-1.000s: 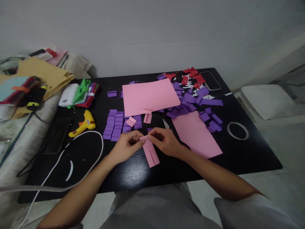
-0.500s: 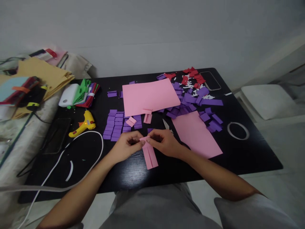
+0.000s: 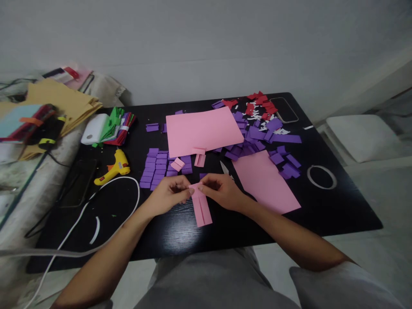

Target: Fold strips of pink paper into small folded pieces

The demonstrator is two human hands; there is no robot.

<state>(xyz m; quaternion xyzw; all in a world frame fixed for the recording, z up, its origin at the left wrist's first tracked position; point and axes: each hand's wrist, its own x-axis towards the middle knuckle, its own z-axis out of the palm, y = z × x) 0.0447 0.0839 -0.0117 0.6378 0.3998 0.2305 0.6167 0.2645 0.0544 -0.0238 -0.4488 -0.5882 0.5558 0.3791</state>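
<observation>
A folded pink paper strip (image 3: 202, 210) with a lengthwise slit or crease hangs toward me over the black table. My left hand (image 3: 169, 194) pinches its upper left corner between thumb and fingers. On the upper right corner, my right hand (image 3: 223, 192) has the same kind of pinch. Just beyond the hands lie small folded pink pieces (image 3: 200, 160) and rows of folded purple paper pieces (image 3: 153, 169). Scissors (image 3: 225, 168) lie beside my right hand, their handles mostly hidden by it and the pink sheet.
A large pink sheet (image 3: 202, 131) lies at the back, another pink sheet (image 3: 265, 182) at right. Purple pieces (image 3: 257, 133) and red scraps (image 3: 262, 103) are heaped behind. A yellow glue gun (image 3: 114, 167), a white cable (image 3: 138, 193) and a phone (image 3: 79, 182) lie left; a tape ring (image 3: 322, 177) right.
The view has shifted very slightly. Both hands keep their pinch on the pink strip, whose lower end has moved a little up and left.
</observation>
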